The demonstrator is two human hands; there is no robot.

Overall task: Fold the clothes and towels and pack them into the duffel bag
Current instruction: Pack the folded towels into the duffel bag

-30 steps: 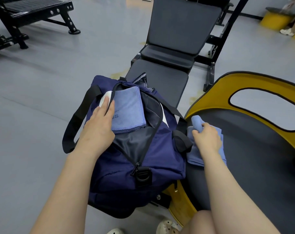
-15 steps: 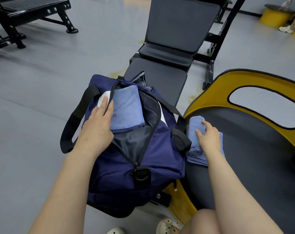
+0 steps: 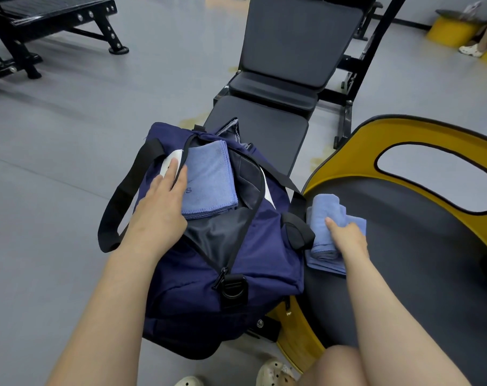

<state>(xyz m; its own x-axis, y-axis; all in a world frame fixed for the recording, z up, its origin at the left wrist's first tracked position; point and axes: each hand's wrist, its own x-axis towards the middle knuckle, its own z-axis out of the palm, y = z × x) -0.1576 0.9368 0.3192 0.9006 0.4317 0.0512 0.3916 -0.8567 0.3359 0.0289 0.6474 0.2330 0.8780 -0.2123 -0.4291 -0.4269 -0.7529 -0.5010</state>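
Gym floor, benches behind. My left hand (image 3: 160, 207) lies flat, fingers straight, pressing the folded blue towel (image 3: 208, 176) in the open navy duffel bag (image 3: 231, 263). My right hand (image 3: 345, 235) curls round the rolled towel (image 3: 324, 218) on the grey seat pad (image 3: 431, 260) beside it. I'd grip the whole roll so it stays together, then tuck it alongside.
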